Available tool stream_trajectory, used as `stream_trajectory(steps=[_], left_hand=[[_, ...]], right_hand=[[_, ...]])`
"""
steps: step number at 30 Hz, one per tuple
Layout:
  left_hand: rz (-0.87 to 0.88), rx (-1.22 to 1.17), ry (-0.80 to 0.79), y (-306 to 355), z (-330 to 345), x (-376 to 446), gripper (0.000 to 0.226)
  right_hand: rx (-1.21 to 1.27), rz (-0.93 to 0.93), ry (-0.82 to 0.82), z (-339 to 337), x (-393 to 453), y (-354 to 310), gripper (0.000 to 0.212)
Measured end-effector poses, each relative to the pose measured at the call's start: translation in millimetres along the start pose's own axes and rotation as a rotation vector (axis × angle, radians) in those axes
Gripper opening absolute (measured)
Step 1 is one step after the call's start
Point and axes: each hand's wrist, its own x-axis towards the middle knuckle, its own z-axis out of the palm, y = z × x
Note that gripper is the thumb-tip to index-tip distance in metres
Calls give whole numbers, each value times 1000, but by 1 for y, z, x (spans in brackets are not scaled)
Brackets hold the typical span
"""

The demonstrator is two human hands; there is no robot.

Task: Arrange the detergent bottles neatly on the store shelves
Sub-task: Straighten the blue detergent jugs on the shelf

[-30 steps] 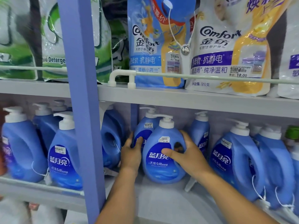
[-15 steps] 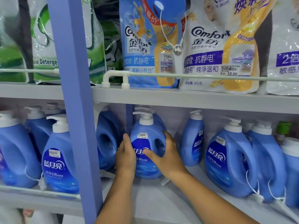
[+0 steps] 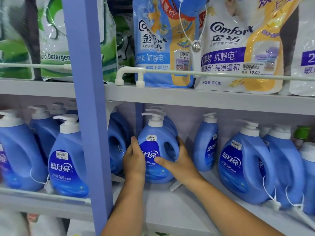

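Blue plastic fills the lower half of the frame: a row of pump-top detergent bottles stands on the lower shelf (image 3: pixel 170 201). At the centre, one blue bottle (image 3: pixel 156 150) with a white pump head and a dark blue label stands upright, its label facing out and a price sticker near its shoulder. The left hand (image 3: pixel 133 157) rests against its left side, fingers wrapped along the bottle's edge. The right hand (image 3: pixel 179 160) cups its right side near the handle opening, thumb laid across the lower label and fingers curled behind the handle. Both hands hold this bottle between them. More white pump heads show just behind it.

Just left of it, another blue bottle (image 3: pixel 117 142) stands turned sideways, partly hidden by the lavender upright post (image 3: pixel 88 116) that runs top to bottom through the left centre of the frame. Left of the post, several more bottles (image 3: pixel 68 164) stand on a neighbouring shelf. At centre right a narrow bottle (image 3: pixel 206 143) shows its side, and at lower right larger handled bottles (image 3: pixel 245 164) stand with white security cords hanging from them.

Across the upper half, the upper shelf (image 3: pixel 204 101) carries refill pouches behind a white rail (image 3: pixel 221 75): green detergent pouches (image 3: pixel 54 40) at upper left, a blue Comfort pouch (image 3: pixel 162 40) at top centre, and a white and yellow Comfort pouch (image 3: pixel 238 45) at upper right.
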Motion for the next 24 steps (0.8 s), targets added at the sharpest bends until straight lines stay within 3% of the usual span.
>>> stream_trajectory(steps=[3,6,8,10,13,15,20,24], left_hand=[[26,20,12,1,-1,-5,56],[154,44,54,-1,-3,-10,52],[228,66,46,0,-3,-14,57],[278,102,14,1,1,-19,72],[323,161,14,-3,-3,-18,90],[355,199,-4,-5,-3,-18,94],[458,274,-4,-9,4,-17,91],[480,311,-4,-10,3,-17,97]], right_hand=[[-86,-47,21,-12,-5,-15,60],[-209,-149,452,-58,1,-40,48],[-259,-167,628,-92,17,-60,37],[-347,-44,557,-119,40,-77,28],[-487,245,177,-128,74,-76,28],[-533,329,75,-137,86,-67,30],[-733,186,172,-130,94,-53,67],[-546,175,321,-101,100,-36,78]])
